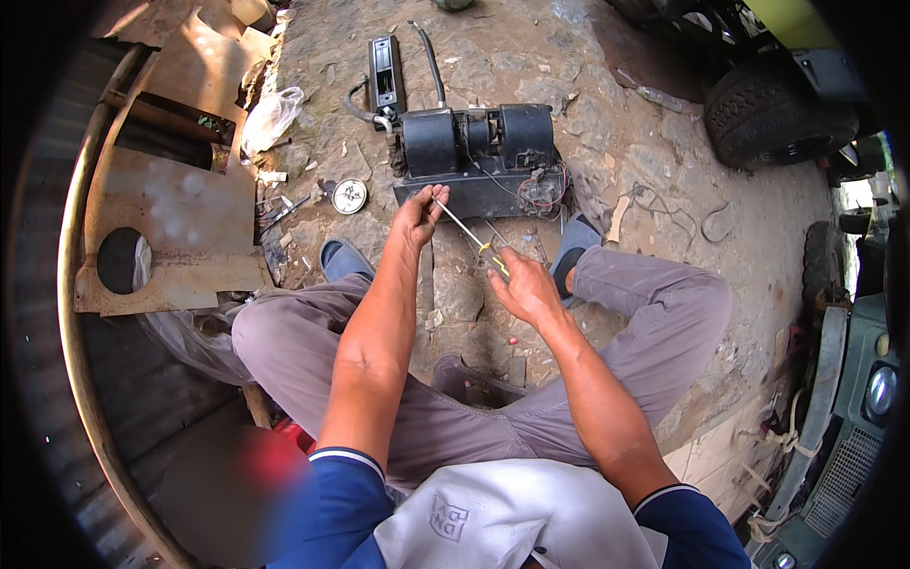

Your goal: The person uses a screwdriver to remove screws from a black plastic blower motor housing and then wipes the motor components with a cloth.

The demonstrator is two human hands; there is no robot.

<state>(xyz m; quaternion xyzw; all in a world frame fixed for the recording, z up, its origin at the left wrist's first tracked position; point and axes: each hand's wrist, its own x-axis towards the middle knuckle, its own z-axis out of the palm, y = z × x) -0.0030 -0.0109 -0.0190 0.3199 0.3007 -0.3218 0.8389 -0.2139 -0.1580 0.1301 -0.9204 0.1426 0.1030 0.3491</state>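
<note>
My right hand (519,283) is closed round the yellow-striped handle of a screwdriver (466,228), whose shaft slants up-left to my left hand (421,214). The fingers of my left hand are pinched at the shaft's tip; anything small between them is too small to tell. Just beyond lies a black blower unit (428,142) with two rounded housings, hoses and thin wires. Behind it stands a long black part (385,76) with a slot. A round tin (349,196) of small dark bits sits to the left, near loose tools (282,218). A thin metal rod lies by the screwdriver.
Rusty metal panels (171,209) and a long pole (68,284) line the left. White plastic (270,119) lies near them. A tyre (777,114) stands at upper right, a green vehicle front (853,417) at lower right. My sandalled feet flank the unit on the dusty stone ground (616,142).
</note>
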